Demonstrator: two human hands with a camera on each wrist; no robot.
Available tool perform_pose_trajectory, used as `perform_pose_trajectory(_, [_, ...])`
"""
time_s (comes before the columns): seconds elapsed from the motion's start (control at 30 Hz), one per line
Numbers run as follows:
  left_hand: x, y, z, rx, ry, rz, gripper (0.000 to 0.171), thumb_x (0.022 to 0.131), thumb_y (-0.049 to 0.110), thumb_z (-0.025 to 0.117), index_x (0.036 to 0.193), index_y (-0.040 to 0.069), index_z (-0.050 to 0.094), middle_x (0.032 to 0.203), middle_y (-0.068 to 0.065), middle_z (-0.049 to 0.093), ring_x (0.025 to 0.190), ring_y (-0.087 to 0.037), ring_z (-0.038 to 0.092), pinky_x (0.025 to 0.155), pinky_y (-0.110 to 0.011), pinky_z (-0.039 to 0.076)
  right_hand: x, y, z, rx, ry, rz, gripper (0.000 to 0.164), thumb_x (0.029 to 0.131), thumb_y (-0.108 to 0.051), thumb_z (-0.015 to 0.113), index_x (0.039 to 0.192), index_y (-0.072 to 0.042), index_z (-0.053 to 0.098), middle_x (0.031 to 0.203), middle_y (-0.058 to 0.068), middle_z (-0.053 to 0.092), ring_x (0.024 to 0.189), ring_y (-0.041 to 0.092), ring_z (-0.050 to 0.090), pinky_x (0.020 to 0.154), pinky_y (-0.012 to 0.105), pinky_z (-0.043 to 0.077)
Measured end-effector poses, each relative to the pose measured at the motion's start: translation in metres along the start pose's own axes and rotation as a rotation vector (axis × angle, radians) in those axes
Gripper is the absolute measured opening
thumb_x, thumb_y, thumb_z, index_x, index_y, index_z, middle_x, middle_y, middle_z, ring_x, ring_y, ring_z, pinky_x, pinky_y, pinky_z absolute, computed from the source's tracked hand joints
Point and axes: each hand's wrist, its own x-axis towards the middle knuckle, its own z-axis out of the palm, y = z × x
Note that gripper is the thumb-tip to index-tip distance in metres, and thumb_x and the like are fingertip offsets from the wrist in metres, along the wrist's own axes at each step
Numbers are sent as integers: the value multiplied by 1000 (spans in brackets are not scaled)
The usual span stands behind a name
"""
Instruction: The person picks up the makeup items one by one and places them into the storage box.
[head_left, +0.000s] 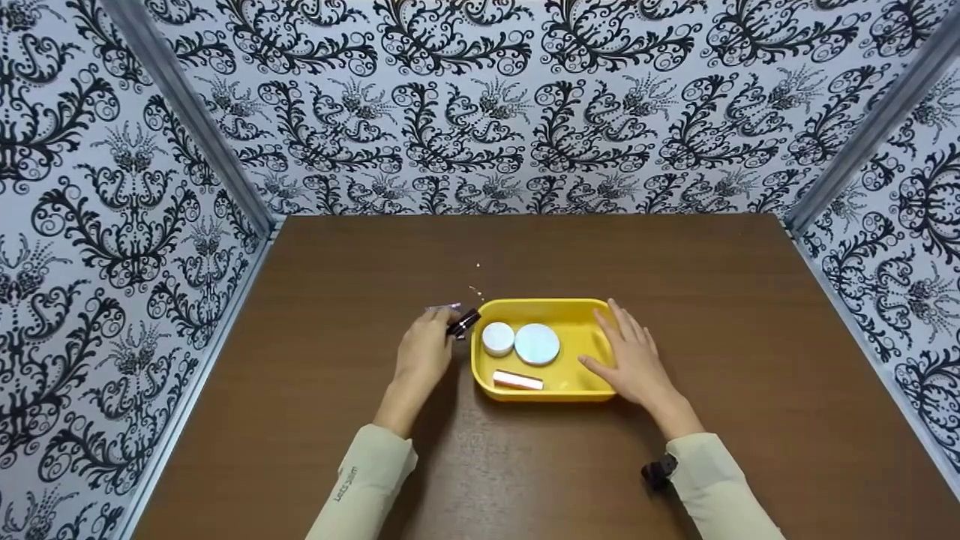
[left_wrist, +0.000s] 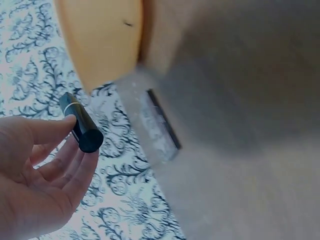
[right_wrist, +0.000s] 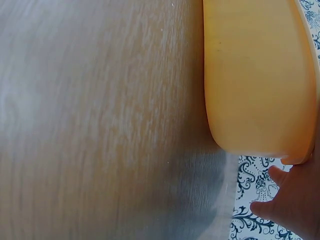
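Between thumb and fingers my left hand (head_left: 425, 346) pinches a black lipstick tube (left_wrist: 81, 122) with a thin silver band, just outside the left end of a yellow tray (head_left: 555, 395). Inside the tray are a small white round jar (head_left: 498, 340), a wider pale blue-white round container (head_left: 537, 344) and a white tube with reddish edges (head_left: 517, 380). My right hand (head_left: 634, 361) lies over the tray's right end with fingers spread; whether it touches the rim is hard to tell.
A flat, clear item with a dark edge (left_wrist: 161, 125) lies on the brown table (head_left: 345, 270), mostly hidden by my left hand in the head view. Tiny bright specks (head_left: 477, 289) show beyond the tray. Patterned walls (head_left: 495, 112) enclose the table.
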Motion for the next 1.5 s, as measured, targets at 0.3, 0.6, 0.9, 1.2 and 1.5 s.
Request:
perform_pose_trajectory(0.3, [3, 29, 1, 14, -58, 92, 26, 88, 5, 71, 113, 12, 68, 112, -8, 70, 104, -32, 68, 88, -45, 58, 0, 0, 0, 6, 5, -3, 86, 92, -56, 60, 160, -18, 24, 169, 11, 9, 154, 39, 14, 120, 69, 13])
perform_pose_trajectory(0.6, [3, 51, 14, 67, -171, 170, 27, 87, 12, 74, 114, 12, 67, 113, -6, 68, 102, -30, 68, 88, -43, 58, 1, 2, 1, 4, 10, -9, 86, 93, -56, 60, 160, -18, 22, 169, 11, 8, 153, 39, 14, 120, 68, 13])
perform_pose_trajectory(0.9, [0, 61, 31, 144, -236, 249, 22, 87, 9, 72, 107, 14, 69, 103, -5, 69, 93, -26, 69, 76, -40, 60, 1, 1, 1, 10, 21, -18, 86, 92, -54, 61, 160, -16, 24, 169, 11, 10, 153, 40, 16, 119, 70, 14])
perform_pose_trajectory(1.2, [0, 61, 47, 226, -382, 282, 27, 87, 9, 73, 111, 20, 72, 106, -2, 71, 97, -23, 70, 78, -38, 60, 0, 2, 1, 1, 24, -22, 86, 92, -55, 61, 160, -17, 23, 169, 12, 10, 153, 40, 16, 118, 71, 15])
perform_pose_trajectory(1.5, [-1, 58, 50, 189, -397, 272, 26, 88, 5, 69, 107, 21, 76, 105, -1, 72, 98, -22, 69, 82, -36, 59, 0, 3, 1, 6, 25, -24, 86, 92, -54, 61, 160, -17, 23, 169, 12, 10, 153, 41, 15, 118, 71, 14])
